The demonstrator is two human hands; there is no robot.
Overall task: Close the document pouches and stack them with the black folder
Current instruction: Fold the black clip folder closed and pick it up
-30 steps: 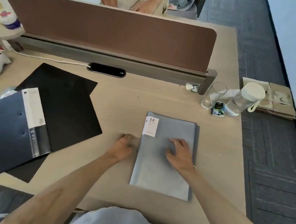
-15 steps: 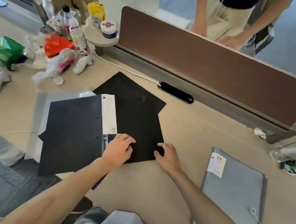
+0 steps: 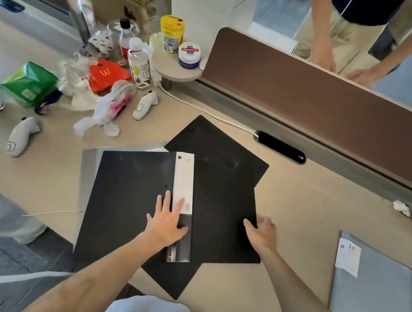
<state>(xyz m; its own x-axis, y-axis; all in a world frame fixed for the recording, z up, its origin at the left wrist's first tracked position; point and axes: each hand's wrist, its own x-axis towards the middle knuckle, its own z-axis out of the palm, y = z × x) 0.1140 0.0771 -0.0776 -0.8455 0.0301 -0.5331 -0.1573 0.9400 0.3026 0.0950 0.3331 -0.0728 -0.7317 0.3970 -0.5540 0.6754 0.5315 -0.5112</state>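
An open black folder [image 3: 125,197] with a white spine label [image 3: 183,179] lies in the middle of the desk, on top of another black cover [image 3: 215,141]. A grey pouch [image 3: 89,164] peeks out under its left side. My left hand [image 3: 165,223] presses flat on the spine strip, fingers spread. My right hand [image 3: 261,232] grips the right edge of the folder's right cover [image 3: 223,212], thumb on top. A shut grey pouch [image 3: 370,303] with a "20" label [image 3: 348,256] lies at the right, apart from both hands.
Bottles [image 3: 138,64], an orange bag [image 3: 105,78], a green pack [image 3: 31,83] and white controllers [image 3: 21,136] crowd the back left. A brown divider [image 3: 329,100] runs behind, with another person's hands [image 3: 360,75] beyond it. A white cable [image 3: 207,107] crosses the desk.
Both hands left the grey pouch and moved left to the black folder. My left hand now lies flat on its spine; my right hand has reached the right cover's edge.
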